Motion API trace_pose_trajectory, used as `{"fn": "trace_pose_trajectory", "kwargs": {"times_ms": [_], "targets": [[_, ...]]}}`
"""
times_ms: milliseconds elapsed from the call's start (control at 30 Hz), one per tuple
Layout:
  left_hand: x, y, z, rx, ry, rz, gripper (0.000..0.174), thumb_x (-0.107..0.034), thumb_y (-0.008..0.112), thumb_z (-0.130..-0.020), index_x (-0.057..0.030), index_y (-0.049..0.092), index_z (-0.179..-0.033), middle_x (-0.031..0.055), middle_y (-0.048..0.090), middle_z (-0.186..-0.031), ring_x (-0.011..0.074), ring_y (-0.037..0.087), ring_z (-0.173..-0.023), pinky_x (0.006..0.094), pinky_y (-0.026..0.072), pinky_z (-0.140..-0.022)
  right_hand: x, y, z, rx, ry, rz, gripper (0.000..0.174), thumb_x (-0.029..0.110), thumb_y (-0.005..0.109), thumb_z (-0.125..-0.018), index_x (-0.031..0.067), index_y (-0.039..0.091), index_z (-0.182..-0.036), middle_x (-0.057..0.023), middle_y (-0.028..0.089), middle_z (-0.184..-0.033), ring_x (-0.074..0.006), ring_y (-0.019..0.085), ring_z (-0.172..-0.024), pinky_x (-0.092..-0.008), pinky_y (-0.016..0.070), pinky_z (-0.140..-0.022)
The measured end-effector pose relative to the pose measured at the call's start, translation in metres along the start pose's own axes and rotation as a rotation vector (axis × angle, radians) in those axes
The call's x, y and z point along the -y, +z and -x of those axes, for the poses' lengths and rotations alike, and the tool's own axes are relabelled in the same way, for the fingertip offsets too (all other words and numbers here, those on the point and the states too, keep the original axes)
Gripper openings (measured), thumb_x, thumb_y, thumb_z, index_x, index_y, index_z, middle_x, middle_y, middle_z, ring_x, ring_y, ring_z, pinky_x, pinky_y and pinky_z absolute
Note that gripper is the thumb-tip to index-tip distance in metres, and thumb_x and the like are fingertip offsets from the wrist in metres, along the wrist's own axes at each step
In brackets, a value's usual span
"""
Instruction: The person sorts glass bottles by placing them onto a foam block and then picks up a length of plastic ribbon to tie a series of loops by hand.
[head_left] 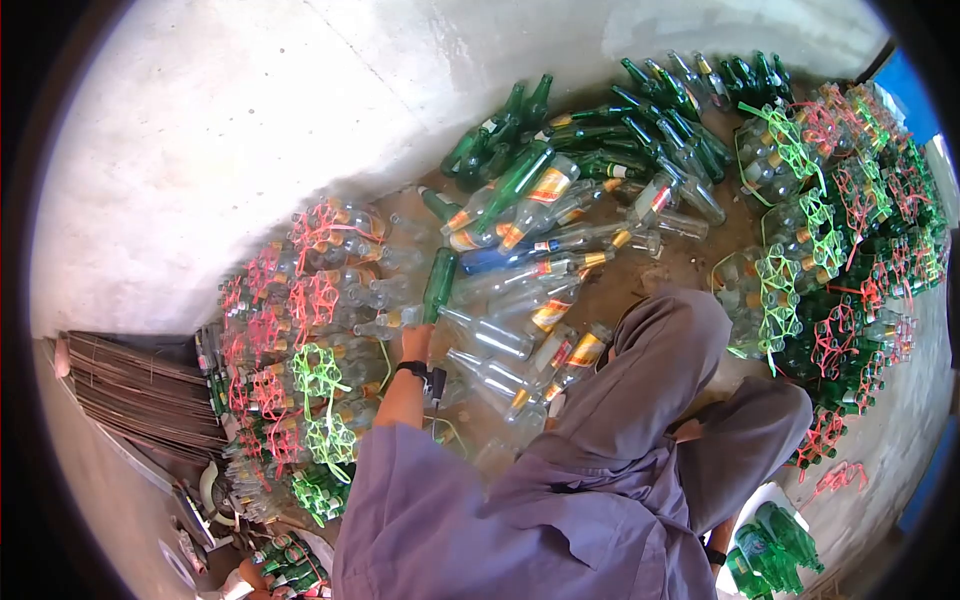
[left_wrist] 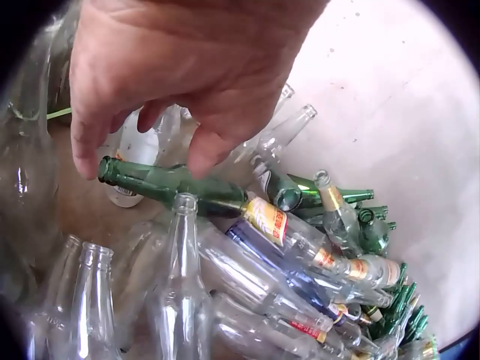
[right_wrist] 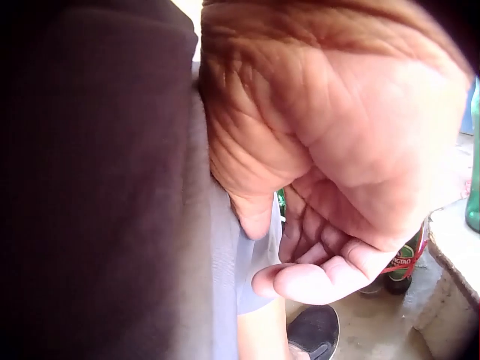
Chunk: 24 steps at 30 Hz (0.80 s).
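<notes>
A green bottle (head_left: 438, 285) lies among clear bottles in the head view, with my left hand (head_left: 417, 345) at its near end. In the left wrist view, the left hand (left_wrist: 180, 75) arches over this green bottle (left_wrist: 172, 187). One fingertip is beside its mouth and the thumb is against or just above its body; contact is unclear, and the fingers are spread. Beside my trouser leg, the right hand (right_wrist: 337, 127) hangs with loosely curled fingers and nothing visible in them. In the head view it is hidden beyond the wristband.
Loose green and clear bottles (head_left: 490, 335) cover the floor ahead. Bundles tied with red and green strips stand at left (head_left: 315, 300) and right (head_left: 820, 230). A pale wall (head_left: 230, 130) rises behind. Green bottles (head_left: 775, 545) lie in a white container at lower right.
</notes>
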<state>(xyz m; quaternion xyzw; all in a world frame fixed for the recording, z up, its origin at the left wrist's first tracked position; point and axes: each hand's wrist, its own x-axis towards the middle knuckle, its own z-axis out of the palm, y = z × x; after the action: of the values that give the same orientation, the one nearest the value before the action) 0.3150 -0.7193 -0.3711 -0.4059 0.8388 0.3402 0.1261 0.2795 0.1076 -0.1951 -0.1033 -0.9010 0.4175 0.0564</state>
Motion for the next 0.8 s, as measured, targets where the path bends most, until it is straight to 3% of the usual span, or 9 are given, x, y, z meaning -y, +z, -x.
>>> {"fn": "trace_pose_trajectory", "kwargs": {"times_ms": [133,200,300,333,400,533,600,733,800], "targets": [[-0.001,0.008,0.008,-0.091,-0.011,0.105,0.067,-0.003,0.088,-0.058,-0.0124,0.069,-0.122,0.016,0.071,-0.108,0.0371,0.066,-0.106,0.0448,0.0538,-0.092,0.007,0.009,-0.005,0.004,0.015,-0.016,0.046,0.042,0.064,-0.095,-0.005,0.065,-0.095,-0.0057,0.069,-0.082,-0.016,0.058,-0.064,-0.0307,0.0486,-0.064],[-0.045,-0.007,0.038,-0.088,0.28,-0.509,0.067,-0.008,0.09,-0.058,-0.0118,0.069,-0.122,0.0163,0.071,-0.103,0.0373,0.068,-0.1,0.045,0.0543,-0.089,0.009,0.016,-0.009,0.0,0.019,-0.029,0.047,0.042,0.064,-0.095,-0.005,0.065,-0.095,-0.0056,0.069,-0.082,-0.016,0.058,-0.064,-0.0307,0.0486,-0.064],[-0.045,-0.006,0.033,-0.048,0.274,-0.537,0.062,-0.01,0.089,-0.062,-0.0115,0.069,-0.121,0.0162,0.072,-0.097,0.0375,0.069,-0.095,0.0455,0.055,-0.086,0.015,0.023,-0.011,-0.01,0.028,-0.047,0.047,0.042,0.064,-0.095,-0.0049,0.065,-0.095,-0.0055,0.069,-0.082,-0.016,0.058,-0.064,-0.0307,0.0485,-0.064],[-0.021,0.005,0.017,-0.05,0.283,-0.535,0.062,-0.01,0.089,-0.062,-0.0115,0.069,-0.121,0.0162,0.072,-0.097,0.0375,0.069,-0.095,0.0455,0.055,-0.086,0.017,0.024,-0.012,-0.015,0.03,-0.052,0.047,0.042,0.064,-0.095,-0.0049,0.065,-0.095,-0.0055,0.069,-0.082,-0.0159,0.058,-0.064,-0.0306,0.0485,-0.064],[0.034,0.032,-0.019,-0.075,-0.057,0.157,0.055,-0.013,0.088,-0.065,-0.0111,0.071,-0.117,0.0164,0.072,-0.096,0.0373,0.07,-0.093,0.0459,0.0555,-0.083,0.021,0.025,-0.014,-0.021,0.035,-0.063,0.047,0.042,0.064,-0.095,-0.0049,0.065,-0.095,-0.0054,0.069,-0.081,-0.0159,0.058,-0.063,-0.0306,0.0485,-0.064],[0.025,0.031,-0.013,-0.144,-0.068,0.285,0.043,-0.013,0.085,-0.069,-0.0117,0.074,-0.11,0.0154,0.073,-0.092,0.0363,0.071,-0.09,0.0461,0.0559,-0.079,0.023,0.029,-0.015,-0.025,0.047,-0.088,0.047,0.042,0.064,-0.095,-0.0049,0.065,-0.095,-0.0053,0.068,-0.081,-0.0158,0.057,-0.063,-0.0306,0.0484,-0.063],[0.021,0.026,-0.009,-0.136,-0.026,0.055,0.034,-0.011,0.082,-0.07,-0.0123,0.077,-0.103,0.0147,0.073,-0.09,0.0352,0.071,-0.088,0.0446,0.0563,-0.075,0.024,0.029,-0.017,-0.02,0.052,-0.099,0.047,0.042,0.064,-0.095,-0.0049,0.065,-0.094,-0.0052,0.068,-0.081,-0.0158,0.057,-0.063,-0.0305,0.0484,-0.063],[0.021,0.027,-0.007,-0.254,-0.025,-0.059,0.026,-0.009,0.079,-0.072,-0.0118,0.078,-0.098,0.0135,0.073,-0.086,0.0341,0.072,-0.084,0.0434,0.0562,-0.07,0.025,0.032,-0.018,0.002,0.068,-0.126,0.047,0.042,0.064,-0.095,-0.0048,0.065,-0.094,-0.0051,0.068,-0.081,-0.0158,0.057,-0.062,-0.0305,0.0484,-0.063],[0.026,0.026,-0.009,-0.244,0.169,-0.304,0.021,-0.011,0.079,-0.072,-0.0105,0.077,-0.092,0.0142,0.073,-0.085,0.0331,0.072,-0.081,0.0419,0.0558,-0.068,0.025,0.032,-0.017,0.012,0.078,-0.139,0.047,0.042,0.064,-0.095,-0.0048,0.065,-0.094,-0.0051,0.068,-0.08,-0.0157,0.057,-0.062,-0.0304,0.0483,-0.063]]}}
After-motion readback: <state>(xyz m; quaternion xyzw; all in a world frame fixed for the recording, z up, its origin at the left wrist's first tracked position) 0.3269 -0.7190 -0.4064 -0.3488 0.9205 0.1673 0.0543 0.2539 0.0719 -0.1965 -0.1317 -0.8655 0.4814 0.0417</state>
